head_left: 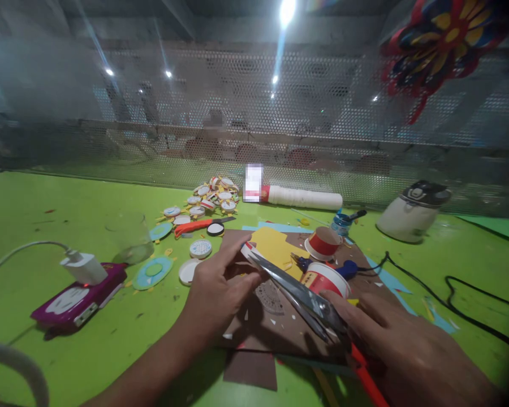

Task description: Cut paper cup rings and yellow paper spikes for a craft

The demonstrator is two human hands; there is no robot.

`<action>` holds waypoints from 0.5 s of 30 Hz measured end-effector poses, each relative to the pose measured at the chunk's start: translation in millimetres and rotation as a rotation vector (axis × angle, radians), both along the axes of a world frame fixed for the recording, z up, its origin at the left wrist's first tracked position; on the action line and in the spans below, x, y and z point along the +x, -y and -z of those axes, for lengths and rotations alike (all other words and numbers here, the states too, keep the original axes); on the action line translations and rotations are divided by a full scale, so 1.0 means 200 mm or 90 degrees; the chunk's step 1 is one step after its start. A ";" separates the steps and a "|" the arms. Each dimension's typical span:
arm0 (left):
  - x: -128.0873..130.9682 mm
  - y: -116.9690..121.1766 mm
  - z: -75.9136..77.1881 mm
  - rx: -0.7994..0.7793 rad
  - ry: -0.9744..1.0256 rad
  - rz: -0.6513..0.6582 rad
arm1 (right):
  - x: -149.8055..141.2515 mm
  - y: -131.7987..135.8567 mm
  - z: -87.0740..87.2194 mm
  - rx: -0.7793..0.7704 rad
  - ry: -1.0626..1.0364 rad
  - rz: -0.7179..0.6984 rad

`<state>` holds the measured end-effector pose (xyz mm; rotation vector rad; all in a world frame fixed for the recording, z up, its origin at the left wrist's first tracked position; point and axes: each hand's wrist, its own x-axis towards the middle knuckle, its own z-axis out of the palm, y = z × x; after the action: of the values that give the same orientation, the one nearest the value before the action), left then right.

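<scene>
My left hand (215,289) is pinched on a small white and red piece of paper cup (247,250), most of it hidden by the fingers. In my right hand (401,333) are scissors (299,291) with red handles, their blades apart and one tip at the piece. Beneath both hands lies a brown board (254,329) strewn with paper scraps and a clear protractor (269,298). Just beyond the blades, a red and white paper cup (326,278) lies tilted, and a second, shorter cup (322,243) sits behind it. Yellow paper (271,243) lies further back.
To the left are a purple power strip (80,302) with a white charger, a clear glass (129,237) and blue paper rings (152,273). Small paper turtles (214,196) are heaped behind an orange knife (195,227). A cup stack (305,198), paint jar (341,223) and black cable (415,282) are rightward.
</scene>
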<state>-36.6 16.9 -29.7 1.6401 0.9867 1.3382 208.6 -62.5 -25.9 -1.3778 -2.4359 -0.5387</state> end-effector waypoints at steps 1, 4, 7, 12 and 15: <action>0.00 0.00 0.00 -0.004 0.017 0.003 | 0.00 0.00 0.00 -0.002 -0.004 -0.001; 0.01 0.01 -0.01 -0.019 0.061 0.011 | -0.01 0.00 0.00 0.004 -0.021 -0.001; 0.02 0.01 -0.03 -0.031 0.090 0.013 | -0.02 0.00 0.00 0.022 -0.031 -0.003; 0.02 0.02 -0.05 -0.031 0.100 0.023 | -0.05 0.00 -0.02 0.037 -0.030 -0.004; 0.02 0.02 -0.04 -0.034 0.098 0.017 | -0.04 0.00 -0.02 0.017 -0.030 -0.001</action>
<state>-32.8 12.9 -21.0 1.4821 0.8986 1.3863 199.8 -62.1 -21.4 -1.3626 -2.3835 -0.5293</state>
